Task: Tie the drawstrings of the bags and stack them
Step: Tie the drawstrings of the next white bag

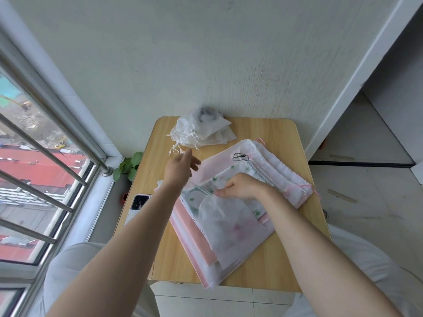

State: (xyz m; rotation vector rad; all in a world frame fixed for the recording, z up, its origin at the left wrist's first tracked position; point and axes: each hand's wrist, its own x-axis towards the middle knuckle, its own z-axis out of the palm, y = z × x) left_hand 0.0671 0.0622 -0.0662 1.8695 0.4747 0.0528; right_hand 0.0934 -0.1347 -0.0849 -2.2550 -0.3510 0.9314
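Note:
A pile of flat translucent drawstring bags (231, 236), white and pink, some with green prints, covers the middle of the wooden table (283, 266). At the back stands a stack of small white bags with tied drawstrings (201, 131). My left hand (180, 167) hovers between the two piles with its fingers loosely spread, holding nothing, just short of the tied cords. My right hand (240, 186) rests on the big pile and pinches the mouth of a small white bag (217, 213) lying on top.
A phone (138, 205) lies at the table's left edge, partly under my left forearm. A green plant (129, 167) stands below the table on the left. A window with metal bars (45, 161) is at the left, a wall behind the table.

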